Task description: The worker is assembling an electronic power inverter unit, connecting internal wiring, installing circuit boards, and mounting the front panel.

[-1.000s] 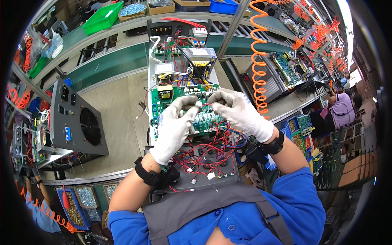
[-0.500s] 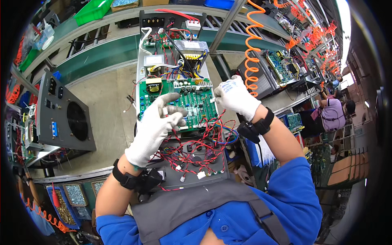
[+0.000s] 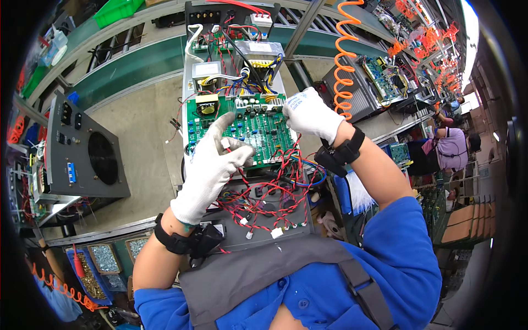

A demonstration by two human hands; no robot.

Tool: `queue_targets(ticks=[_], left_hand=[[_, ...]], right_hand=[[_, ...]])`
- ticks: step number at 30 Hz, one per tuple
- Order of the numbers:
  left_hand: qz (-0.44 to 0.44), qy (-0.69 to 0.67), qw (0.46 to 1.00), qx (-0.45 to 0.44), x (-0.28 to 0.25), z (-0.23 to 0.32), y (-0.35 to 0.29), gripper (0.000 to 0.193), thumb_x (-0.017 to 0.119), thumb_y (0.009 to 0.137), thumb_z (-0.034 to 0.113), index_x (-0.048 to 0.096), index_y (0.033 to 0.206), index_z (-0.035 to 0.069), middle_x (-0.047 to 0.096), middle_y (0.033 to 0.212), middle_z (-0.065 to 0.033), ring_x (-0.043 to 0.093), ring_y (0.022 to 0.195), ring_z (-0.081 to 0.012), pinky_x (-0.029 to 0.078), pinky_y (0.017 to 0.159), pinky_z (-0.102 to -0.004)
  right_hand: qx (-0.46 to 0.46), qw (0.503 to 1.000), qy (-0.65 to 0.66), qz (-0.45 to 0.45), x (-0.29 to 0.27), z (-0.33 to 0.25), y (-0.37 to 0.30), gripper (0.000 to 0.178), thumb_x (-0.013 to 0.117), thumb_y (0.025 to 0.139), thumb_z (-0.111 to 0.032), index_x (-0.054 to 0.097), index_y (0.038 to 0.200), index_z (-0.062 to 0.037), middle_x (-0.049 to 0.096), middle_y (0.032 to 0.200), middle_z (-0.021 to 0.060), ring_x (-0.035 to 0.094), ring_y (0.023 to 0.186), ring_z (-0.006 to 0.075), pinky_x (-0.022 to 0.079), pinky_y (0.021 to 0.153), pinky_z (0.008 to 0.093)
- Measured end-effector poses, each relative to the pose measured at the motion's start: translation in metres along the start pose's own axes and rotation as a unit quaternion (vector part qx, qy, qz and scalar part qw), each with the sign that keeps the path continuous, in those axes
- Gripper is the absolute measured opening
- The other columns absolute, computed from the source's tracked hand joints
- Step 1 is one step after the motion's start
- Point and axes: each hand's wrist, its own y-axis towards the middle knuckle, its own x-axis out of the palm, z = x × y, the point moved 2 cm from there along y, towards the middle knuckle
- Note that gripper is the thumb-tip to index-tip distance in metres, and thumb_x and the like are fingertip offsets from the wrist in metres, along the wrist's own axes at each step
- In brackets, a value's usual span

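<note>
My left hand (image 3: 212,165), in a white glove with greyed fingertips, is over the left part of a green circuit board (image 3: 264,135). Its index finger points up the board; the other fingers are curled, and a small white wire connector (image 3: 225,143) shows among them. Gloved as well, my right hand (image 3: 313,114) is pinched at the board's upper right edge, beside a row of white sockets; what its fingertips hold is hidden. Red and black twisted wires (image 3: 264,212) with white plugs lie in a tangle over the grey panel (image 3: 297,212) below the board.
Behind the board sit a transformer (image 3: 261,50) and bundled cables. A grey housing with a round fan (image 3: 103,158) stands at left. An orange coiled hose (image 3: 345,66) hangs at right, near another open unit (image 3: 357,91). Screw bins (image 3: 104,258) line the lower left; a person (image 3: 448,148) sits far right.
My right hand has moved up and slightly left along the board's edge. My left index finger has straightened upward and moved left; the view has shifted slightly.
</note>
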Motion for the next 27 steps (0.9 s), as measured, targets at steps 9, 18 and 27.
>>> queue_targets(ticks=[9, 18, 27], left_hand=[[-0.012, 0.082, 0.995, 0.057, -0.001, 0.006, -0.011, 0.031, 0.056, 0.098, 0.016, 0.057, 0.125, 0.002, 0.064, 0.084, -0.0035, 0.059, 0.073, -0.0083, 0.048, 0.067, -0.0224], [0.213, 0.456, 0.833, 0.228, -0.005, 0.004, 0.003, 0.028, 0.05, 0.1, 0.029, 0.066, 0.109, 0.007, 0.068, 0.088, -0.0196, 0.066, 0.079, -0.0371, 0.052, 0.068, -0.045], [0.065, 0.318, 0.941, 0.098, -0.007, -0.025, 0.009, 0.039, 0.044, 0.101, 0.034, 0.057, 0.123, 0.004, 0.067, 0.102, -0.0212, 0.064, 0.095, -0.0374, 0.05, 0.08, -0.0451]], right_hand=[[0.045, 0.984, 0.172, 0.029, -0.026, -0.018, -0.017, 0.029, 0.068, 0.079, -0.034, 0.071, 0.096, -0.0104, 0.07, 0.091, 0.0139, 0.068, 0.092, 0.0274, 0.05, 0.077, 0.0405], [0.022, 0.585, 0.809, 0.044, -0.047, -0.123, -0.022, 0.066, 0.063, 0.082, 0.0, 0.035, 0.142, -0.0036, 0.061, 0.09, 0.0048, 0.052, 0.068, 0.0044, 0.04, 0.057, 0.0196], [0.089, 0.765, 0.63, 0.104, -0.042, -0.112, -0.037, 0.018, 0.066, 0.085, -0.011, 0.061, 0.101, -0.0045, 0.058, 0.078, 0.0026, 0.056, 0.07, 0.0096, 0.045, 0.06, 0.0259]])
